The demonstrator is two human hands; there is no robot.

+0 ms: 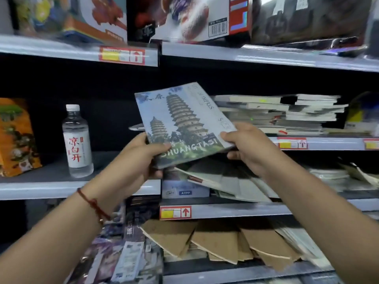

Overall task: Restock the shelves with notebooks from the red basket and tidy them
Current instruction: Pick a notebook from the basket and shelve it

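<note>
A water bottle (77,140) stands on the grey shelf (41,189) at left. The left hand (141,158) and right hand (246,148) each pinch the pagoda notebook (182,124), grip closed on its lower corners, likely squaring it above the slumped notebooks (225,181); another stack (287,113) lies rightward.

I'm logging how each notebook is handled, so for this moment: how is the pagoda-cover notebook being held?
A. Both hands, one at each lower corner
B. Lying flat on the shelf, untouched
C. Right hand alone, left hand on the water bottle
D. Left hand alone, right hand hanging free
A: the left hand grips the lower left corner of the pagoda-cover notebook and the right hand pinches its lower right corner, holding it tilted in front of the shelves.
</note>
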